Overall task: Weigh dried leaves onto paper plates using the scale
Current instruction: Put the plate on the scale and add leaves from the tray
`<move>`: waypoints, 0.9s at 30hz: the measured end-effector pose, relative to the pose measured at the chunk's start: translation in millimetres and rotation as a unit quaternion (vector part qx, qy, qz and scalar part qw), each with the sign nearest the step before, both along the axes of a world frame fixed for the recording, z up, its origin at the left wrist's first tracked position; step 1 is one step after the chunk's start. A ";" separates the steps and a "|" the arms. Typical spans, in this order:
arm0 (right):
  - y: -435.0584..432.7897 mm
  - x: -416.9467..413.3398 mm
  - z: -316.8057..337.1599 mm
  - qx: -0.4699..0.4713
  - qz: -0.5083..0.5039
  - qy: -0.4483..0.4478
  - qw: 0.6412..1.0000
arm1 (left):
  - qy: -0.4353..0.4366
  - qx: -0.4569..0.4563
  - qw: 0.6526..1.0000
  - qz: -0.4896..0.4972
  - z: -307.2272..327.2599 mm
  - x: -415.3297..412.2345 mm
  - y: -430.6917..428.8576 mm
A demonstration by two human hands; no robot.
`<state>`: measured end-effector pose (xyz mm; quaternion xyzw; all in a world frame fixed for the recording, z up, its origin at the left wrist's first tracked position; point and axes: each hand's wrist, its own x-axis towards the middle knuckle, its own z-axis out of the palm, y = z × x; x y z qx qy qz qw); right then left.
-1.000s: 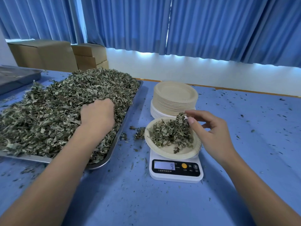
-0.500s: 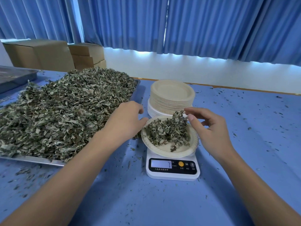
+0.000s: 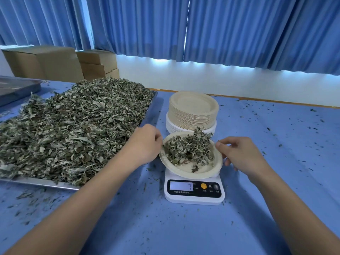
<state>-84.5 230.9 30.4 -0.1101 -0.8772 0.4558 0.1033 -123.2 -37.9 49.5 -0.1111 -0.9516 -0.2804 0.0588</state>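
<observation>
Pinching opposite rims of the paper plate (image 3: 200, 169) over the scale (image 3: 195, 197), left grip (image 3: 145, 144) and right grip (image 3: 239, 153), tray edge (image 3: 150, 107) nearby.

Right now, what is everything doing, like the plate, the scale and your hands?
Plate: heaped with leaves, on the scale.
Scale: on, display lit.
Tray: piled with dried leaves.
Plate stack: unused, stacked.
Left hand: holds plate's left rim.
Right hand: fingers pinch plate's right rim.

L hand (image 3: 145, 144) & R hand (image 3: 242, 153): both bare, w/ bare wrists & forearms running back from each to frame's lower corners. Nails short, plain, seen on R fingertips (image 3: 219, 145).
</observation>
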 end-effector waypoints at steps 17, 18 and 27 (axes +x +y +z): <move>109.7 24.5 21.7 -0.199 -0.084 0.017 0.976 | -0.169 0.265 0.947 -0.067 18.0 -22.8 134.8; 122.2 24.8 20.8 -0.213 -0.095 0.019 0.972 | -0.186 0.271 0.942 -0.065 16.5 -27.4 151.6; 220.5 -14.0 -1.5 -0.292 -0.211 0.051 0.932 | -0.240 0.304 0.922 -0.007 -11.1 -98.7 288.8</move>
